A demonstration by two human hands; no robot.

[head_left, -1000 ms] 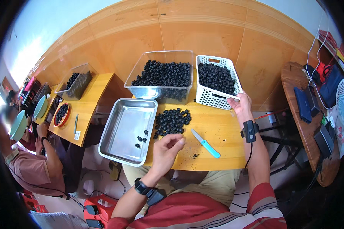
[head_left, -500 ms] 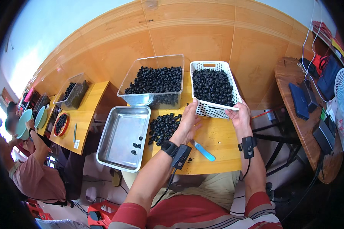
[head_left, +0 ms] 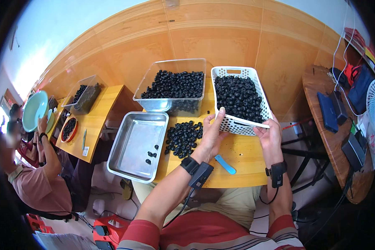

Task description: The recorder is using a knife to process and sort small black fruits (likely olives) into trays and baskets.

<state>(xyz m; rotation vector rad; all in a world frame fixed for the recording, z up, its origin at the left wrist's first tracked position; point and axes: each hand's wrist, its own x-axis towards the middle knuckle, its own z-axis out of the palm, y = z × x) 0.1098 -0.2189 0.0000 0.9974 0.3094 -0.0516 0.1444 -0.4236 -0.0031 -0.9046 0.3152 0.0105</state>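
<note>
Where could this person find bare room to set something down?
Mostly bare: near tabletop right of the blue handle; steel tray left of its black pieces. Crowded: the back, with clear bin and white basket; the black heap between tray and left hand.

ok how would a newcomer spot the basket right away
At the nearest yellow table, look right of the clear bin. The left hand and right hand touch the basket there. Unlike the bin, it is white and full of holes.

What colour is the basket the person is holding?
The basket is white, seen best in the head camera's view.
</note>
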